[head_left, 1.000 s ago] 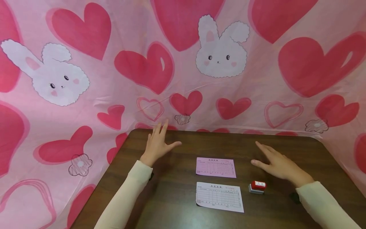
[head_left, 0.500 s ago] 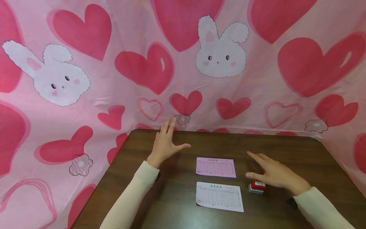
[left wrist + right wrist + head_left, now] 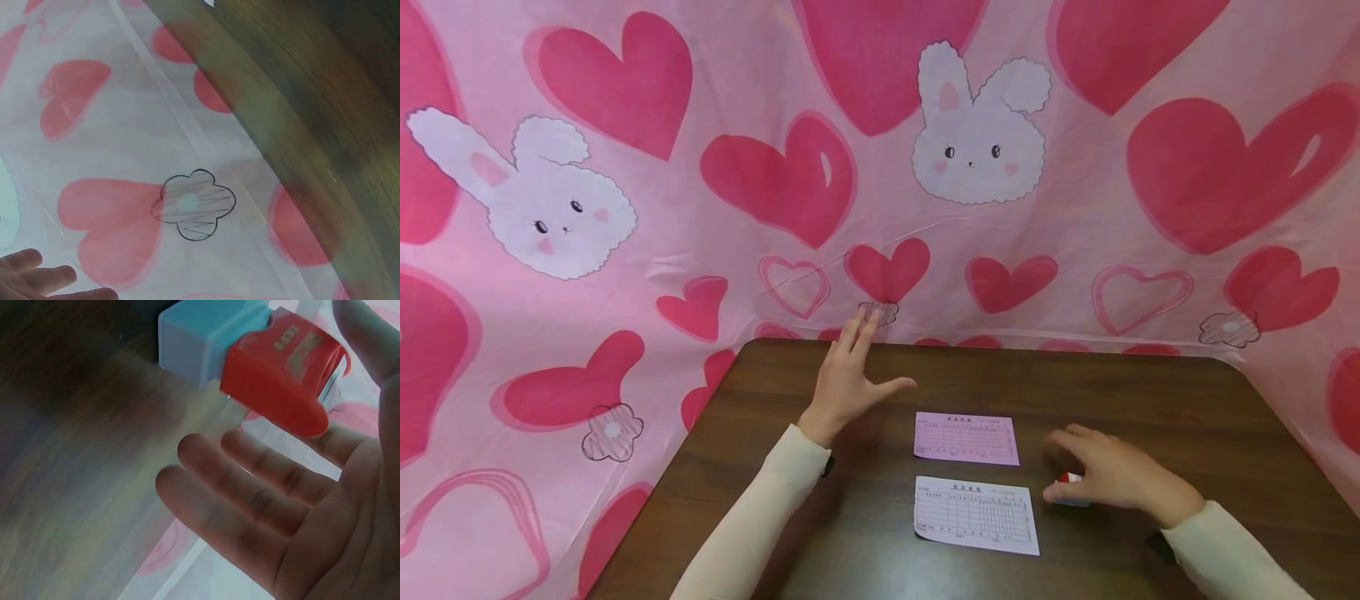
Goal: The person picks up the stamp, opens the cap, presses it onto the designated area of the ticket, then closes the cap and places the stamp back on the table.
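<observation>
A red self-inking stamp (image 3: pixel 1070 478) with a pale base stands on the table right of two printed slips. My right hand (image 3: pixel 1116 473) is over and around it, covering most of it in the head view. The right wrist view shows the red-topped stamp (image 3: pixel 275 375) between thumb and fingers, which are relaxed and not curled round it. My left hand (image 3: pixel 842 387) hovers over the back left of the table, fingers spread and holding nothing. Its fingertips (image 3: pixel 53 278) appear at the lower left corner of the left wrist view. A pink slip (image 3: pixel 966 439) lies behind a white slip (image 3: pixel 976 517).
The dark wooden table (image 3: pixel 820 533) has rounded back corners. Right behind it hangs a pink cloth (image 3: pixel 880 200) printed with hearts and rabbits, which also runs down the left and right sides.
My right hand has come down and to the left onto the stamp. My left hand has drifted right, still with spread fingers. Both slips lie where they were.
</observation>
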`<state>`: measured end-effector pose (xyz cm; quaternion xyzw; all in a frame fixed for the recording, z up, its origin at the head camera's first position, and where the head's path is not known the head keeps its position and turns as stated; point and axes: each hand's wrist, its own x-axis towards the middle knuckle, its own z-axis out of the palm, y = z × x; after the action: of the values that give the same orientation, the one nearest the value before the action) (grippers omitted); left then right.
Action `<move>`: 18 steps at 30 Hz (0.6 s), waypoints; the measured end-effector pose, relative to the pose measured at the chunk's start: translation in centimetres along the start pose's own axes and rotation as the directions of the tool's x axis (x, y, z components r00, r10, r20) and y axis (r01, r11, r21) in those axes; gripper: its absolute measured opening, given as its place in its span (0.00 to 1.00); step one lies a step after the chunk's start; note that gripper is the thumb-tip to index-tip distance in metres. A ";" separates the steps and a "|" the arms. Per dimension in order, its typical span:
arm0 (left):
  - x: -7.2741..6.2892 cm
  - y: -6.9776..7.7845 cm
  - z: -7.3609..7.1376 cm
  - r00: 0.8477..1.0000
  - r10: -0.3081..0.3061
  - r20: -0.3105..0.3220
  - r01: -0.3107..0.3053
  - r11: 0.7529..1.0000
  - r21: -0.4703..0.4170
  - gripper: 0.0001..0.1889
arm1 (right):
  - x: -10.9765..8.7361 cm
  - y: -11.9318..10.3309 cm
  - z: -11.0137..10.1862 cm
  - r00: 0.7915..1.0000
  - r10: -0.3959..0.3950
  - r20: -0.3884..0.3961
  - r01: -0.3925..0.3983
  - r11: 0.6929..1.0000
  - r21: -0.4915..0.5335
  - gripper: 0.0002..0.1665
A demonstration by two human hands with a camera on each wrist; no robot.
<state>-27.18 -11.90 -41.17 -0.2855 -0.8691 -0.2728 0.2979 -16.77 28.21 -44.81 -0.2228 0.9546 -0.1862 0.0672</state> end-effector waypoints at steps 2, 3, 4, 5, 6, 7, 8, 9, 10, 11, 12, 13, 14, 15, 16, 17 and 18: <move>0.0 0.3 0.1 1.000 0.017 -0.009 -0.017 1.000 -0.002 0.65 | 0.0 0.0 0.1 1.000 -0.009 0.025 0.008 1.000 0.028 0.45; -0.1 0.4 0.2 1.000 0.022 -0.012 -0.022 1.000 -0.002 0.65 | 0.0 0.0 0.1 0.999 -0.018 0.037 0.016 0.999 0.042 0.44; -0.2 0.6 0.2 1.000 0.026 -0.015 -0.026 1.000 -0.002 0.65 | 0.0 0.0 0.2 0.998 -0.033 0.048 0.030 0.998 0.054 0.42; -0.3 0.7 0.3 0.999 0.031 -0.017 -0.031 1.000 -0.005 0.65 | 0.1 0.1 0.2 0.997 -0.049 0.057 0.045 0.997 0.063 0.39; -0.5 0.9 0.3 0.999 0.036 -0.019 -0.036 0.999 -0.008 0.65 | 0.1 0.1 0.3 0.996 -0.058 0.066 0.054 0.996 0.068 0.37; -0.6 1.1 0.3 0.999 0.043 -0.022 -0.043 0.999 -0.011 0.64 | 0.1 0.1 0.3 0.995 -0.066 0.072 0.061 0.996 0.070 0.35; -0.7 1.3 0.4 0.999 0.046 -0.020 -0.047 0.999 -0.016 0.64 | 0.1 0.1 0.3 0.994 -0.084 0.074 0.079 0.994 0.069 0.32; -0.7 1.4 0.4 0.999 0.050 -0.018 -0.051 0.998 -0.023 0.63 | 0.2 0.1 0.3 0.993 -0.093 0.080 0.087 0.994 0.071 0.30; -0.8 1.6 0.5 0.998 0.055 -0.014 -0.056 0.998 -0.031 0.63 | 0.2 0.1 0.4 0.992 -0.099 0.083 0.093 0.993 0.072 0.28; -0.8 1.8 0.5 0.998 0.059 -0.008 -0.059 0.997 -0.039 0.62 | 0.2 0.0 0.4 0.991 -0.105 0.085 0.099 0.992 0.074 0.26; -0.8 1.9 0.6 0.998 0.063 -0.003 -0.063 0.997 -0.042 0.62 | 0.2 0.0 0.4 0.990 -0.111 0.088 0.105 0.992 0.076 0.24; -0.9 2.1 0.6 0.998 0.062 0.004 -0.062 0.997 -0.046 0.62 | 0.3 0.0 0.4 0.988 -0.125 0.089 0.118 0.990 0.082 0.22; -0.9 2.2 0.6 0.998 0.059 0.015 -0.059 0.997 -0.049 0.62 | 0.3 0.0 0.4 0.987 -0.132 0.090 0.124 0.988 0.087 0.21; -0.9 2.4 0.7 0.998 0.057 0.024 -0.056 0.997 -0.050 0.62 | 0.3 -0.1 0.4 0.987 -0.134 0.093 0.126 0.988 0.090 0.20; -0.9 2.6 0.7 0.998 0.055 0.032 -0.053 0.997 -0.052 0.62 | 0.3 -0.1 0.3 0.986 -0.143 0.090 0.135 0.987 0.091 0.20; -0.9 2.7 0.7 0.998 0.052 0.040 -0.050 0.997 -0.053 0.62 | 0.3 -0.1 0.3 0.985 -0.151 0.088 0.143 0.986 0.089 0.19; -1.0 2.9 0.8 0.998 0.050 0.046 -0.047 0.997 -0.055 0.62 | 0.3 -0.2 0.3 0.984 -0.156 0.087 0.148 0.985 0.090 0.19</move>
<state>-24.91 -9.71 -41.47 -0.3208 -0.8610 -0.2820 0.2762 -16.90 27.83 -45.03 -0.3004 0.9220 -0.2196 0.1068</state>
